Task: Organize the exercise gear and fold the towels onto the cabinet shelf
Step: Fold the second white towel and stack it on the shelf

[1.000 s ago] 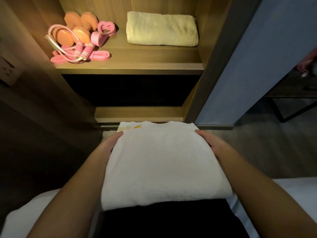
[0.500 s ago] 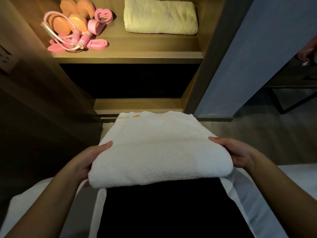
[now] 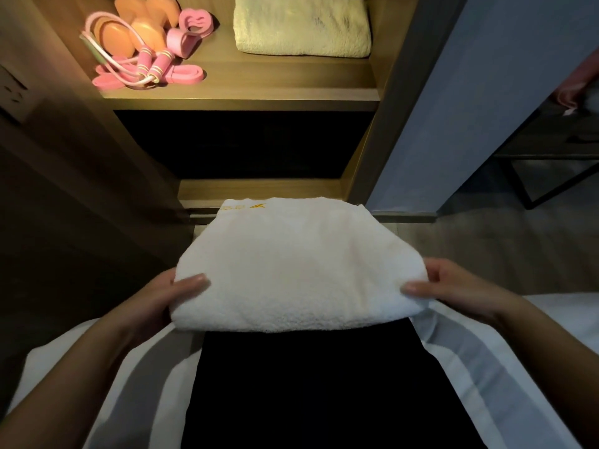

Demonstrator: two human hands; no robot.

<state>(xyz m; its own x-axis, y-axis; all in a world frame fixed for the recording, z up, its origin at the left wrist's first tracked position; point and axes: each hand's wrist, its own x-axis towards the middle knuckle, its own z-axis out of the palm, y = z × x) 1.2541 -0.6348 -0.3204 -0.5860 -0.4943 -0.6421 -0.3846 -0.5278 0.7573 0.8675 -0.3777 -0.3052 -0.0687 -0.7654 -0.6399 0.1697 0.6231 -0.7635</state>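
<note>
White towel (image 3: 298,270), folded, hangs between my grips: left grip (image 3: 158,298) and right grip (image 3: 453,291) each clamp one end, thumbs on top. Beyond them, the cabinet shelf (image 3: 246,92) carries a cream towel (image 3: 301,27) and a pink jump rope (image 3: 144,64).

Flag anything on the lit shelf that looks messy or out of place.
The pink jump rope lies tangled over the orange dumbbells and pink resistance bands at the shelf's left. The folded cream towel lies flat; nothing looks spilled.
</note>
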